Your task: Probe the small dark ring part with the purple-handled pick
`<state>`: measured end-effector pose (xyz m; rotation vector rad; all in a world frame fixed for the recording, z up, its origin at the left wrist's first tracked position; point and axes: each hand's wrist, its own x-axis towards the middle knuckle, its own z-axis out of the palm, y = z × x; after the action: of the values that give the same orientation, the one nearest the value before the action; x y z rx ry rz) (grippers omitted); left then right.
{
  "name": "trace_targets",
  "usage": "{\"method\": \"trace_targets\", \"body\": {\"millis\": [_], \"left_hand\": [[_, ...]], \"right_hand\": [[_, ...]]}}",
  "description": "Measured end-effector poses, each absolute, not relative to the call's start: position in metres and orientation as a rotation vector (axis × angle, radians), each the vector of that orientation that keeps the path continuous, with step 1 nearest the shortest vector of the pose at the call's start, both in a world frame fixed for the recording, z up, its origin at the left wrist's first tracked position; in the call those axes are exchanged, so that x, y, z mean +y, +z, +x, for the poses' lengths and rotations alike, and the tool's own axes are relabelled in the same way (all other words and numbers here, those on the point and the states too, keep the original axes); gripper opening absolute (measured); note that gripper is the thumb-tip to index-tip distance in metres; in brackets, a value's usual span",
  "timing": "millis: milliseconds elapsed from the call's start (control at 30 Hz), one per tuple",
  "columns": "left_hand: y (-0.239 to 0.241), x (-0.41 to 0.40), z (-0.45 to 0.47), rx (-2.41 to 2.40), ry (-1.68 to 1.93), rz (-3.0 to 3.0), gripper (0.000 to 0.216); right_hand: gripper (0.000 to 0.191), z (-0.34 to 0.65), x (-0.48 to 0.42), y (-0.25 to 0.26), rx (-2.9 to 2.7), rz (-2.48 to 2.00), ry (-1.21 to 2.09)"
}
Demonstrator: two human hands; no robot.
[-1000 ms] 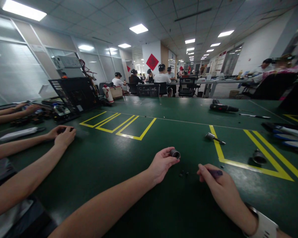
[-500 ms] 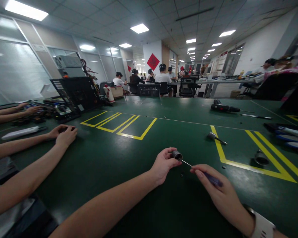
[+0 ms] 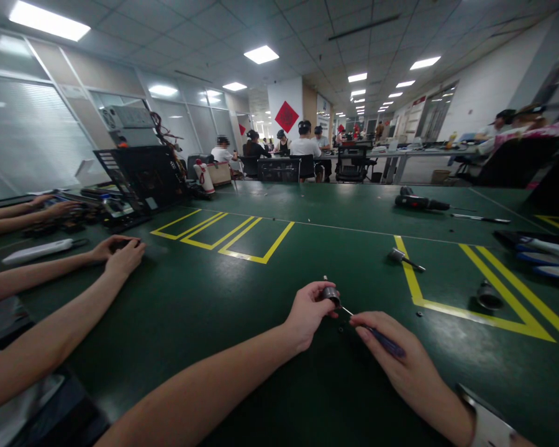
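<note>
Dull grey metal cylinder (image 3: 331,295), thin-shafted screwdriver (image 3: 387,343)

Bright light panels (image 3: 261,54) sit in a grey tiled ceiling (image 3: 177,28), their rows shrinking toward the far end. A glass partition (image 3: 200,121) lines the left, with slatted blinds (image 3: 41,118) at its near pane. A white pillar (image 3: 277,93) carries a red diamond (image 3: 287,116). Beyond the green table (image 3: 205,304), marked with yellow tape (image 3: 242,256), dark chairs (image 3: 351,164) stand near a long desk (image 3: 419,153). A bin (image 3: 440,177) sits on the pale floor (image 3: 412,172); a plain white wall (image 3: 487,74) rises at the right.
</note>
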<state>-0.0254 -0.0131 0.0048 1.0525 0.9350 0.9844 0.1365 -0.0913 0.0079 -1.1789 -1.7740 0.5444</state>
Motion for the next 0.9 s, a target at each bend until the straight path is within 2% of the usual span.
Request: {"method": "trace_targets", "body": {"millis": [367,900], "left_hand": [[0.0029,-0.0119,-0.0225,0.92,1.002,0.994,0.036],[0.0094,-0.0137,-0.0205,0.943,0.98,0.935,0.027]], "right_hand": [[0.017,0.1368,-0.0905,0.0078,-1.799,-1.155,0.505],[0.018,0.1377,-0.0934,0.0032,-1.87,-1.159,0.477]]}}
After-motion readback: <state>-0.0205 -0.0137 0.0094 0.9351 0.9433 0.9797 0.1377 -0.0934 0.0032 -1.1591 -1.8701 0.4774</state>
